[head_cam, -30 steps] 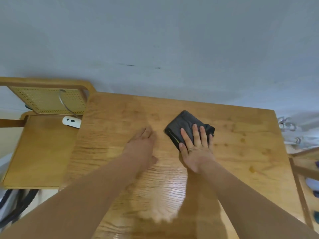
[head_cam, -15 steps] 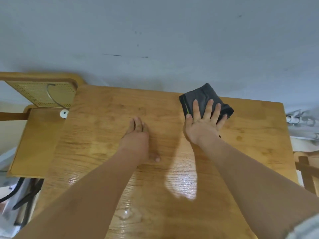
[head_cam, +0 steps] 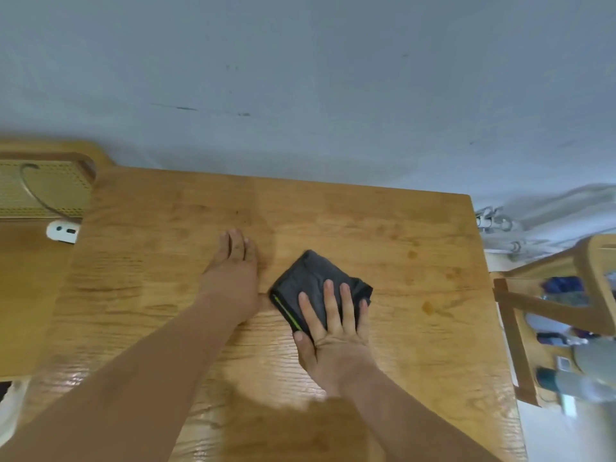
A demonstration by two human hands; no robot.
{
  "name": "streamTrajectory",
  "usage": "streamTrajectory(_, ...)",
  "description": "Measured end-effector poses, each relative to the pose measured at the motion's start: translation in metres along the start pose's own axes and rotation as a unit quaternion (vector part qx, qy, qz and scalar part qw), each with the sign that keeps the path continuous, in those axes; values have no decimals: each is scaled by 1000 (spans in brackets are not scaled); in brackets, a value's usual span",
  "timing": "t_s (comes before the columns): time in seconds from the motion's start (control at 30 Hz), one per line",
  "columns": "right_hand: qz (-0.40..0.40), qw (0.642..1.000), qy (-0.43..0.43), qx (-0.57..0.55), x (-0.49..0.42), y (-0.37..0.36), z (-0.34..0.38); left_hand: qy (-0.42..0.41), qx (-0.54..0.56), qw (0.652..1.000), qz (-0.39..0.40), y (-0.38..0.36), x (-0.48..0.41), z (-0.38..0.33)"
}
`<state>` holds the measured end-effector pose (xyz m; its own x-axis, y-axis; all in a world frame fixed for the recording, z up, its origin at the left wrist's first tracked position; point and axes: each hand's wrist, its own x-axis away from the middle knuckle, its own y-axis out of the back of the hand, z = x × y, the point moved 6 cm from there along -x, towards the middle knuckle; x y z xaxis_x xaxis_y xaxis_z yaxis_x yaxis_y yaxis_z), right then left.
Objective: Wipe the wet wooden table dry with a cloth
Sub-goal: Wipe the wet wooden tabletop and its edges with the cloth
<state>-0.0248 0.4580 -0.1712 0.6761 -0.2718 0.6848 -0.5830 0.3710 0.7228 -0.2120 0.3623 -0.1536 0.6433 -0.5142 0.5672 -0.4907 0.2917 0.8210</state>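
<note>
Nearest me, the wooden counter (head_cam: 416,328) shone wet along its front edge. Just beyond, I saw the right hand (head_cam: 336,341) lying flat on the folded dark cloth (head_cam: 306,278), its fingers (head_cam: 330,305) straight and spread, pressing rather than gripping. The cloth sat near the middle of the counter, with a thin green stripe along its left edge. Just beside it, the left hand (head_cam: 233,278) rested palm down on bare wood, fingers straight and together, holding nothing. Farther off, a cane-backed chair (head_cam: 43,188) stood at the far left corner, a small white gadget (head_cam: 61,231) by the counter's edge, and a pale wall (head_cam: 300,78) behind.
</note>
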Motion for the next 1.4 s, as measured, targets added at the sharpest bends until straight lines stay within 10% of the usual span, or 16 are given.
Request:
streamTrajectory(0.77,-93,988,-98,-76,-147,141,-53,30,-33,998,48,4,-2,-6)
streamTrajectory(1.4,-47,993,95,46,58,-19,-198,27,-110,989,93,27,-10,-181)
